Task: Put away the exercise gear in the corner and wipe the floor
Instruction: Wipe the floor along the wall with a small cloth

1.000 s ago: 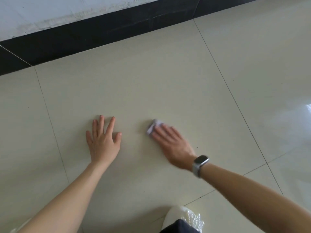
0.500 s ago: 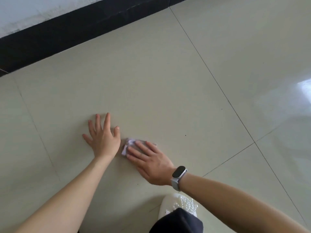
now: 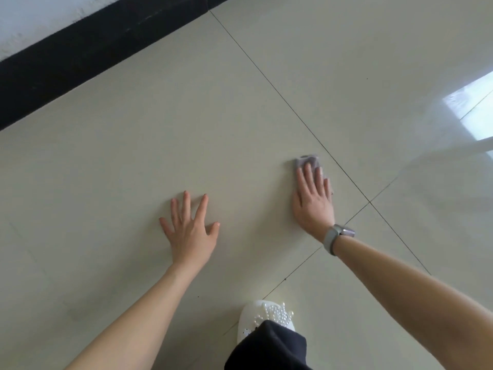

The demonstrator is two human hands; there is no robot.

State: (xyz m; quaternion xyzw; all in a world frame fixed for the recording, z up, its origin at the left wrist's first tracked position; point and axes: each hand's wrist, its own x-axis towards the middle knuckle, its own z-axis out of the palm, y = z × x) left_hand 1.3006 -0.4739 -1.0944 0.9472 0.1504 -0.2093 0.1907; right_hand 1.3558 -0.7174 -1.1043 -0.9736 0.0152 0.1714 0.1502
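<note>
A small pale purple cloth (image 3: 306,161) lies flat on the cream tiled floor (image 3: 186,116), close to a grout line. My right hand (image 3: 313,198) presses down on it with the fingers laid flat, so only the cloth's far end and right edge show. A grey watch sits on that wrist. My left hand (image 3: 189,225) rests palm down on the same tile, fingers spread, holding nothing, well to the left of the cloth. No exercise gear is in view.
A black skirting band (image 3: 88,49) runs along the foot of a white wall (image 3: 32,20) at the top left. My white shoe (image 3: 266,316) with pearl beads and a dark trouser leg stand at the bottom centre. A bright window reflection (image 3: 472,110) shines on the right tiles.
My right hand has slid the cloth from beside my left hand out to the right, near the grout line. My left hand has stayed planted on the tile.
</note>
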